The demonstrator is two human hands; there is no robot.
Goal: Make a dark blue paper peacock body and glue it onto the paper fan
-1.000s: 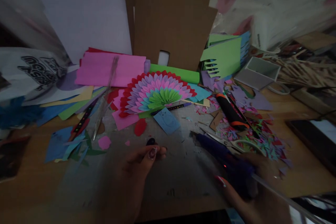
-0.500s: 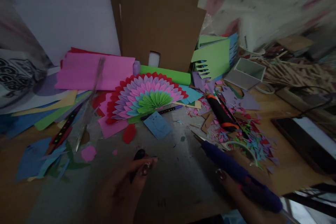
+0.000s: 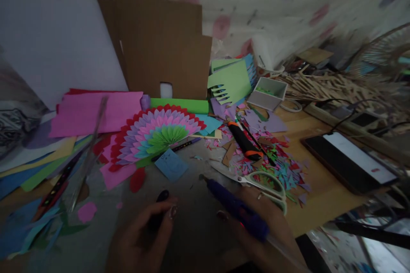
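Observation:
My left hand is closed around a small dark, rounded object, most of which my fingers hide, so its kind is unclear. A dark blue glue gun with a small red light is gripped in my right hand. Its nozzle points up and left over the dark work mat. Beyond both hands lie a light-blue paper card and a half-round fan of layered paper petals in green, blue, pink, purple and red. White-handled scissors rest just past my right hand.
Paper scraps and an orange-black cutter spread on the right. A phone lies farther right. Pink sheets and cardboard stand behind; a white box sits at the back.
The view has swung right and up. The glue gun has come closer to my left hand, its nozzle now over the mat. More of the scissors shows; both hands keep their grip.

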